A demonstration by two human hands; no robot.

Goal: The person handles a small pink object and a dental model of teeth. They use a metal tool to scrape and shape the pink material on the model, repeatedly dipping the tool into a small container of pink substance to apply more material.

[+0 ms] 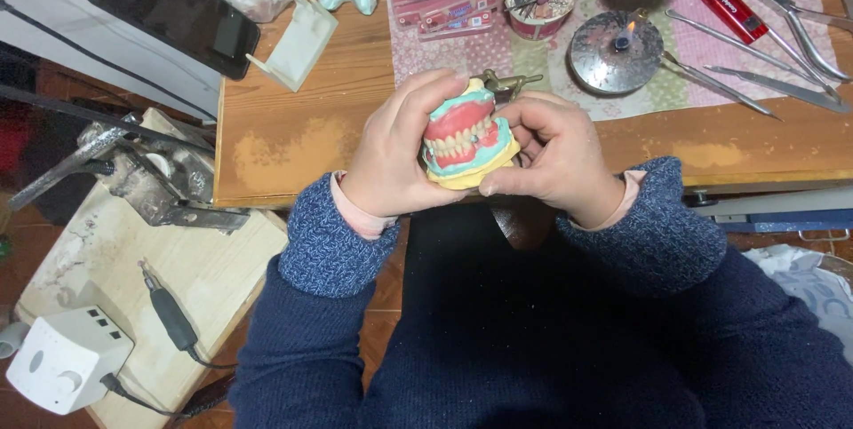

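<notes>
One view only, worn on the head; it looks steeply down, close over the hands and lap; the wooden bench runs across the far side; a lower side table sits near left.

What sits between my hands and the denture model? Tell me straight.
Nothing visible. The left hand and the right hand both already grip the denture model, fingers wrapped directly on its sides, held above the edge of the wooden bench.
</notes>
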